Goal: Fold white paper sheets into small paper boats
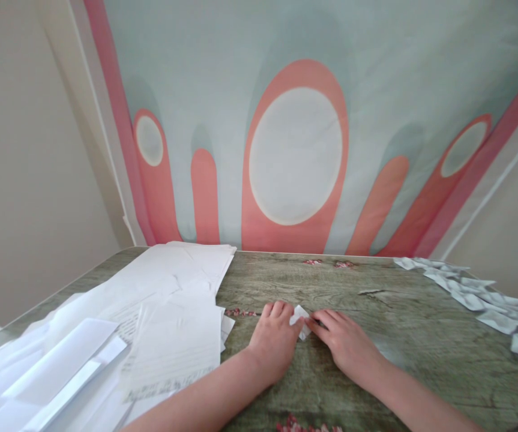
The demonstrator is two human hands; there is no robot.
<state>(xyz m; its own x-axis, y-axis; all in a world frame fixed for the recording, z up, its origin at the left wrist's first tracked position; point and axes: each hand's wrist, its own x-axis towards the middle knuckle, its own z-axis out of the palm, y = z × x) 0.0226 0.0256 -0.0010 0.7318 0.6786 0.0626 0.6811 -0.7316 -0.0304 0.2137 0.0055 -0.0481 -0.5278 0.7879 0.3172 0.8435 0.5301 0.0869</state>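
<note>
A small folded piece of white paper [302, 321] lies on the wooden tabletop between my two hands. My left hand [277, 339] grips its left side, the thumb and fingertips closed on it and partly covering it. From the other side, my right hand [344, 339] pinches the right edge with thumb and index finger. The paper has angled, pointed edges; its exact folded shape is partly hidden by my fingers.
Loose white sheets [173, 348], some with writing, heap over the table's left side. Folded white paper pieces [479, 294] form overlapping rows along the right edge. Behind the table [268, 276] hangs a pale green backdrop [222, 78] with coral shapes.
</note>
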